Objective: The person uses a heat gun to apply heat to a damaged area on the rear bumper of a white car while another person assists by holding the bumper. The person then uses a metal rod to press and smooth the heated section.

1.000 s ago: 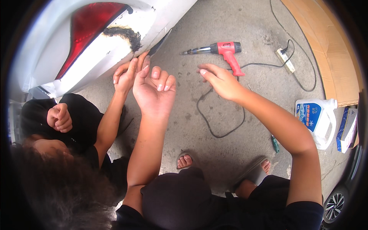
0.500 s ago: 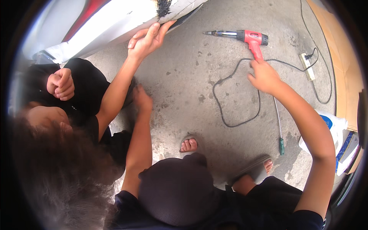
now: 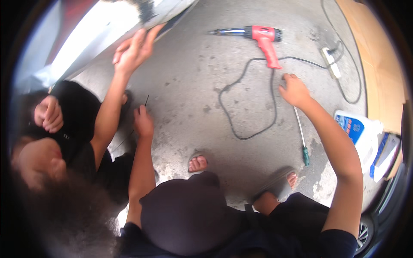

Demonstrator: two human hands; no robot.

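Note:
A red and black heat gun point(image 3: 263, 36) with a long metal nozzle lies on the concrete floor, its handle toward me. My right hand point(image 3: 297, 91) is just short of the handle, apart from it, thumb and forefinger spread with nothing visible between them. Below this hand lies a screwdriver point(image 3: 306, 155) with a green handle; the hand covers the end of its shaft. On the left, my left hand point(image 3: 143, 121) is closed around a thin dark rod point(image 3: 147, 99), whose tip sticks out above the fingers. The rest of the rod is hard to make out.
At left, a co-worker in black reaches one hand point(image 3: 132, 51) to the edge of a white car panel point(image 3: 101, 30) with a blackened patch. A cord point(image 3: 247, 71) loops to a power strip point(image 3: 331, 62). A white jug point(image 3: 363, 137) and cardboard point(image 3: 378, 64) stand right.
My right hand has let go of the heat gun's handle and drawn back toward me. My left hand has come nearer, and the rod now shows. The whole view has shifted.

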